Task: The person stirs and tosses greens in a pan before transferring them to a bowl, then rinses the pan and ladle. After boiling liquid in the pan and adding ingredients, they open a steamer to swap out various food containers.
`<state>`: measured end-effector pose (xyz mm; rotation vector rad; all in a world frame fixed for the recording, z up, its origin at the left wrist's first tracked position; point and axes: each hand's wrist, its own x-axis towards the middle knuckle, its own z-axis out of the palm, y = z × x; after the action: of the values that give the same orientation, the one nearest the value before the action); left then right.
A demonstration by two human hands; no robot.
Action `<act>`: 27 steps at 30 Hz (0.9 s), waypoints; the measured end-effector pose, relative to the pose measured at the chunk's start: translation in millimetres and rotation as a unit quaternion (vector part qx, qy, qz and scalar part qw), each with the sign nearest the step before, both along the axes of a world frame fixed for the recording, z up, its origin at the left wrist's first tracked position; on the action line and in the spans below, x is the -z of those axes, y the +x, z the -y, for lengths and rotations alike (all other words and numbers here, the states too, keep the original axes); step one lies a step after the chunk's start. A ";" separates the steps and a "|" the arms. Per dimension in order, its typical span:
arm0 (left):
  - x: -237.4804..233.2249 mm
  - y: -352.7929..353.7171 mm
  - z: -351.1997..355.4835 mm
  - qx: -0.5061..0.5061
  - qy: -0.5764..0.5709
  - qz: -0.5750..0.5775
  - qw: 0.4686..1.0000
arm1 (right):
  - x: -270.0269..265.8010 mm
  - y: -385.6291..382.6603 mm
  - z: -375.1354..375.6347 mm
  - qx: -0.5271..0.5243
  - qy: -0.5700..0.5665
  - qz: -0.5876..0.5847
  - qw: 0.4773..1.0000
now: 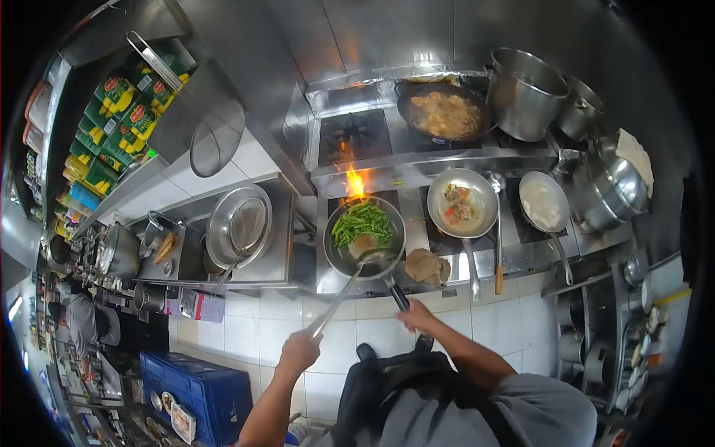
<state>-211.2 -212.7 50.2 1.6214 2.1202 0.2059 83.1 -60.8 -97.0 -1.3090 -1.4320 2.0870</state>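
the green vegetables [363,222] lie in the dark pan [337,258] on the front of the stove [354,285], with the ladle [340,302] dipping in beside them. the left hand [301,350] is closed around the ladle's handle; the right hand [418,317] is wrapped around the pan's black handle. a flame [356,184] rises at the pan's far edge. a crumpled cloth [427,267] sits just right of the pan, near the silver pan [484,196].

Bright, sharp centre; glare on steel; curved, black-vignetted fisheye edges.
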 end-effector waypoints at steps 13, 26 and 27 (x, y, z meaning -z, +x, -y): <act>19.7 -51.3 -34.6 0.038 -0.035 -0.049 0.997 | 10.2 -62.9 -29.3 0.050 -0.017 -0.024 0.998; 153.9 -104.5 -89.3 0.052 0.150 0.014 0.987 | 46.1 -101.8 17.9 0.153 -0.081 -0.040 0.984; 154.4 -92.8 -83.9 0.065 0.089 0.013 0.994 | 44.9 -105.8 23.2 0.161 -0.084 -0.041 0.983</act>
<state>-304.1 -128.8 -104.2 1.8405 2.0177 0.3807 -22.6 -83.9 -141.9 -1.3927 -0.9529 2.0488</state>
